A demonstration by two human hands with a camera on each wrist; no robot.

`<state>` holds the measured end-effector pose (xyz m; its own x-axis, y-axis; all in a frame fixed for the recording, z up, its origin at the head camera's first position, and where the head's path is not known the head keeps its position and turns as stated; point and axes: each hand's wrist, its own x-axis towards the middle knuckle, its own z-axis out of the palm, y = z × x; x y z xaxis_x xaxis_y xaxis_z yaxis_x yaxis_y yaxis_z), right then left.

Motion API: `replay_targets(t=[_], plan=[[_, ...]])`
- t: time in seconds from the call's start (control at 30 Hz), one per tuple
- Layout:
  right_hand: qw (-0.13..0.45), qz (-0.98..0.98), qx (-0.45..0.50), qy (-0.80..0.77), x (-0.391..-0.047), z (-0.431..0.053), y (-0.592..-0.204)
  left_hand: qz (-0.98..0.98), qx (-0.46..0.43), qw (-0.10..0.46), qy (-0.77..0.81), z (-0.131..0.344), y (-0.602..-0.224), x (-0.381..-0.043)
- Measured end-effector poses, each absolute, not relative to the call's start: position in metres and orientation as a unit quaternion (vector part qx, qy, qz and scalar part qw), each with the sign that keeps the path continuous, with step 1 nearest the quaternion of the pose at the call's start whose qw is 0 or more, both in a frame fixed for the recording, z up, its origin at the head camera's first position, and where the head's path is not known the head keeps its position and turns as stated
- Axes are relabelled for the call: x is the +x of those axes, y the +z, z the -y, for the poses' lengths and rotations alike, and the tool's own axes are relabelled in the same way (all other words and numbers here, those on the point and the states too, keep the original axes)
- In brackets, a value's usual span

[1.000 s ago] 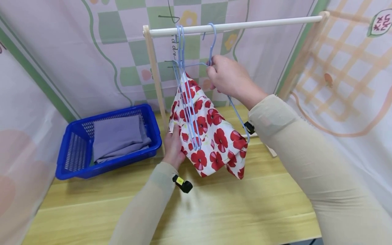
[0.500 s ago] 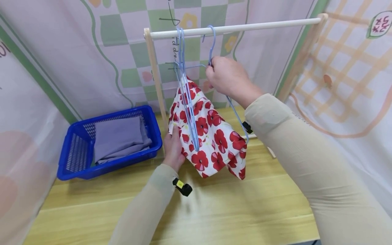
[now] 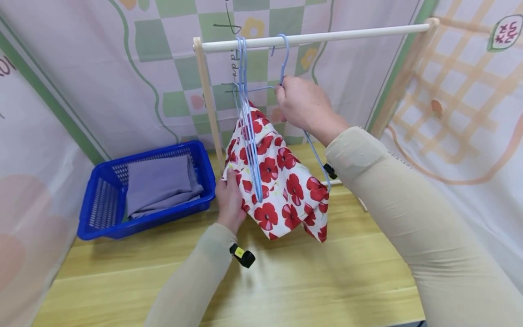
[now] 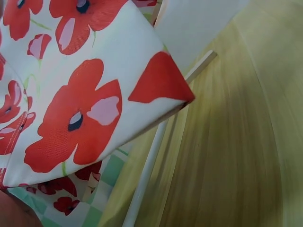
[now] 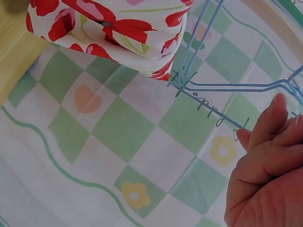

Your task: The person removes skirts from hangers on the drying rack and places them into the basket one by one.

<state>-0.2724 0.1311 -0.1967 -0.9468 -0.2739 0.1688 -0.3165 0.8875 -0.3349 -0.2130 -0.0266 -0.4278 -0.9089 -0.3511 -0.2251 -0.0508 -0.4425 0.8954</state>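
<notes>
A white cloth garment with red poppies (image 3: 282, 181) hangs below the rail, its lower corner dangling above the table. My left hand (image 3: 231, 200) holds its left edge, thumb on the near side and the other fingers hidden behind. In the left wrist view the garment (image 4: 75, 113) fills the upper left. My right hand (image 3: 304, 102) grips a light blue wire hanger (image 3: 284, 54) just below its hook, which lies over the rail. Several more blue hangers (image 3: 251, 141) hang close together in front of the cloth. Whether the garment is on the gripped hanger, I cannot tell.
The white rail (image 3: 347, 33) runs between wooden posts. A blue basket (image 3: 87, 200) with a folded grey-purple cloth (image 3: 159, 184) stands left on the wooden table (image 3: 306, 286). Printed curtains (image 3: 171, 27) enclose the back and sides.
The hanging blue hangers have swung slightly left and closer together. My left hand has shifted a little left with the garment's edge; my right hand keeps its grip at nearly the same spot.
</notes>
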Motion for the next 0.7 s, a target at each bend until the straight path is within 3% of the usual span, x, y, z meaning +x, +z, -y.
replay_targets(t=[0.7], plan=[[0.043,0.97,0.149,0.185,-0.276,-0.133,-0.195,0.547,0.177,0.176,-0.799,0.031,-0.41,-0.191]])
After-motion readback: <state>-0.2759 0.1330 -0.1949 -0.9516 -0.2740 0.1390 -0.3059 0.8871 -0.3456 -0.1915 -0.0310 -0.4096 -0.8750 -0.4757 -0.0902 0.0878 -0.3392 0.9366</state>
